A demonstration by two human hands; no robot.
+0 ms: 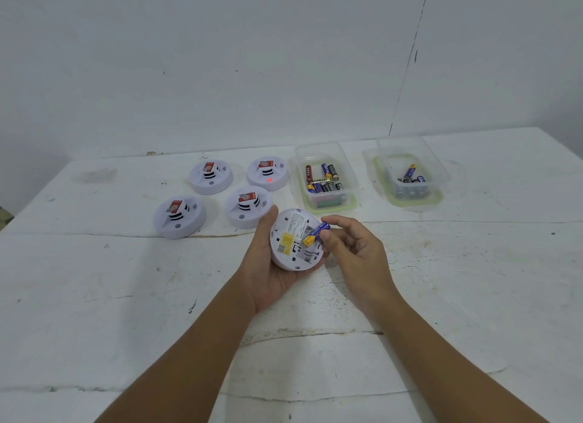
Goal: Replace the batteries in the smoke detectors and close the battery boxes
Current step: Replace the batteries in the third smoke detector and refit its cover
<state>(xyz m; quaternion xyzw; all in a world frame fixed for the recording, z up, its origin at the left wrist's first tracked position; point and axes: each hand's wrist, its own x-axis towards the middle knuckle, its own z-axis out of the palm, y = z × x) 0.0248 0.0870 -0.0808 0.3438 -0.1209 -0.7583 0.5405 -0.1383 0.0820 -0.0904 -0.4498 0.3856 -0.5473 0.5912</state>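
Battery (316, 234) in right hand (353, 252), yellow end angled down-left into detector (295, 239).

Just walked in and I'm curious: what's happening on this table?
A person is swapping smoke detector batteries. The left hand cradles a round white smoke detector turned back-side up, while the right hand pinches a blue and yellow battery at its open battery slot. Four more white detectors sit behind, beside two clear plastic tubs of batteries.
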